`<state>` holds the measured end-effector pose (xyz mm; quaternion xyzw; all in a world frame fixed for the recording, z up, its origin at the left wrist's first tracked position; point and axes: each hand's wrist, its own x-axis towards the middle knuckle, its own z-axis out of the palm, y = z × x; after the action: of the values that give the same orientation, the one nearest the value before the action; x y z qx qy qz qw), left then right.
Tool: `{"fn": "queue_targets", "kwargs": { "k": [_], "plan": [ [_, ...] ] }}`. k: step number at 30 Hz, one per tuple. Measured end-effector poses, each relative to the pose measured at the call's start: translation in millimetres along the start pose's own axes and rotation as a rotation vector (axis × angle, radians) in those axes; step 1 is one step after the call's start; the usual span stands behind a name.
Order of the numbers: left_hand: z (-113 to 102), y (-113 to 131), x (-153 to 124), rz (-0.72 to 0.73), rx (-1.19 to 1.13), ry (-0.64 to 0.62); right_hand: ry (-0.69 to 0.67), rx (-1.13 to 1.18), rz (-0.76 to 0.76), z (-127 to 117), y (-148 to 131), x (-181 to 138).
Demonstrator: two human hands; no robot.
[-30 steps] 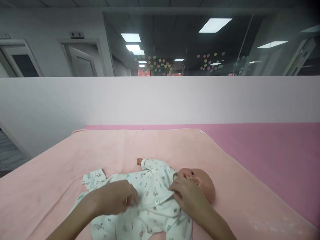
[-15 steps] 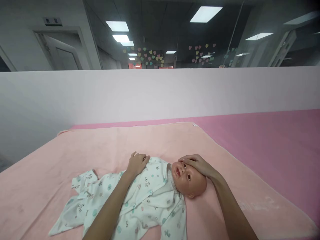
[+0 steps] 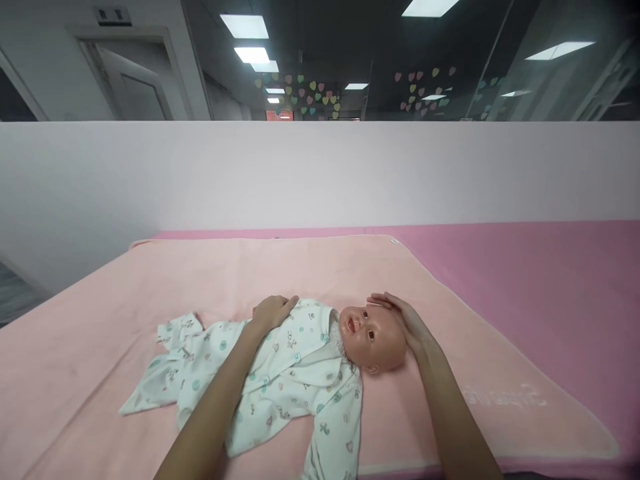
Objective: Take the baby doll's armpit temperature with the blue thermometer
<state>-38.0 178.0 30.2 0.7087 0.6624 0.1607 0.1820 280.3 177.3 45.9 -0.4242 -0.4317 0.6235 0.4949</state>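
Head view looks down on a baby doll (image 3: 373, 333) lying on its back on a peach blanket (image 3: 150, 287). Its head is to the right, its legs are to the left, and its face is turned up toward the camera. The blanket is spread over a darker pink surface (image 3: 550, 280), which shows along the far edge and to the right.

The doll wears a white printed romper (image 3: 285, 380) fastened with snaps down the chest. The romper's leg parts lie flat and splayed out to the left, and its near sleeve trails toward the bottom of the frame.

The left hand (image 3: 270, 312) reaches across the doll's body. It lies open, fingers together, on the far shoulder and sleeve of the romper, and whether it grips the arm underneath cannot be told. The right hand (image 3: 406, 321) is open and curved against the crown of the doll's head, with fingertips at the forehead and the palm behind the skull. It is cupping rather than clenched. The two hands are well apart, with the doll's chest and face between them.

Pale embroidered lettering (image 3: 505, 395) shows on the blanket's right corner but is too faint to read. Behind the blanket stands a low white partition (image 3: 320, 173). Above it is dark glass dotted with coloured heart stickers (image 3: 320, 93), along with ceiling lights (image 3: 244, 27) and a grey door (image 3: 135, 87) at the left.
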Motion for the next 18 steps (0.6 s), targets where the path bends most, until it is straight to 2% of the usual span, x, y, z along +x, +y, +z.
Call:
{"fn": "queue_targets", "kwargs": {
  "k": [3,6,13,18],
  "plan": [
    [0,0,-2,-0.014,-0.008,0.007,0.092,0.049,-0.039,-10,4,8],
    [0,0,-3,-0.007,-0.023,0.012,0.093,-0.006,-0.085,-7,3,5],
    [-1,-1,-5,0.007,-0.049,-0.009,-0.09,-0.323,-0.073,13,-10,-18],
    [1,-5,-4,0.024,-0.062,0.003,0.069,-0.244,-0.178,6,-8,-11]
  ]
}}
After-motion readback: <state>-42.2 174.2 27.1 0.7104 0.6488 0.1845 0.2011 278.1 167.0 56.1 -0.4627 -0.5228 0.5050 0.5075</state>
